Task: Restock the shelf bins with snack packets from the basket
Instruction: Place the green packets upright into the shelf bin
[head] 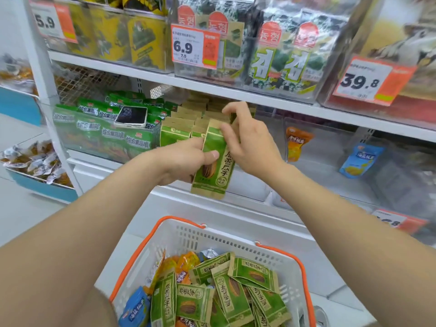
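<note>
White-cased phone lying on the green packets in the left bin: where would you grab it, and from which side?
Pinch the white-cased phone across its two long edges, coming from the front and slightly above. It lies screen-up on the green snack packets, edges free; the white shelf overhead likely blocks a straight drop.

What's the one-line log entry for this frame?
stage: shelving | left hand: holds green seed packet | right hand: on packet top, grip unclear | basket: holds more packets

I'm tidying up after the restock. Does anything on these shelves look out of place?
Yes: a phone lies screen up on the green packets in the left bin; it is not stock. The seed packet being shelved looks undamaged.
</note>
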Available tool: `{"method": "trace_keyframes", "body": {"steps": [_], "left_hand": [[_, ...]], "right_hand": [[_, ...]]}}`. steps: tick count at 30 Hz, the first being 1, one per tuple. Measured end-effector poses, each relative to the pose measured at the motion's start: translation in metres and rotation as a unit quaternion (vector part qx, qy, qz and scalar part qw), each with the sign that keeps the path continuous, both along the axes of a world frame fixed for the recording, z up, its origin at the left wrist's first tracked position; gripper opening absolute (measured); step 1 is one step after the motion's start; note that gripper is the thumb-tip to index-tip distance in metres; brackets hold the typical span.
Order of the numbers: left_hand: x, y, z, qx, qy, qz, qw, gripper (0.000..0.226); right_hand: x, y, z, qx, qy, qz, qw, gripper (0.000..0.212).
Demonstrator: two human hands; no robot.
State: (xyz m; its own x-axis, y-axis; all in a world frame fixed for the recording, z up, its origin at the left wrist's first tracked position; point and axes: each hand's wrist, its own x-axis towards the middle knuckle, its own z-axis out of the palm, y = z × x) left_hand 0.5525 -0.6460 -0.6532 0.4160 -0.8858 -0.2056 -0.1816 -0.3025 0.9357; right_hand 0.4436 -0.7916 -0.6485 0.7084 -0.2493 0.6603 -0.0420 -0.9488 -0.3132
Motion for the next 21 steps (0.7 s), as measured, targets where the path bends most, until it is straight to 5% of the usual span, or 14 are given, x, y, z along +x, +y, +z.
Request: {"method": "trace_keyframes", "body": {"steps": [6, 10, 16, 21], "left_hand": [[-0.024, -0.022, 0.005, -0.153, 0.251, 0.135, 0.946, 0.035], [-0.032, -0.034, -0.002, -0.205, 0.338, 0.203, 0.896, 0.042], [-0.034, -0.044, -0.01, -0.204, 0.309, 0.282, 0.885, 0.046], [-0.035, -0.043, -0.015, -0.207, 0.212, 0.303, 0.906, 0.042]], "right_hand": [[0.001, -0.022, 0.001, 0.28, -0.043, -0.03, 0.958, 0.033], [-0.004, -0.02, -0.009, 0.335, 0.013, -0.021, 0.942, 0.042], [-0.007, -0.016, -0.014, 0.407, -0.011, -0.02, 0.913, 0.024], [-0.017, -0.015, -0.01, 0.331, 0.061, -0.024, 0.941, 0.02]]}}
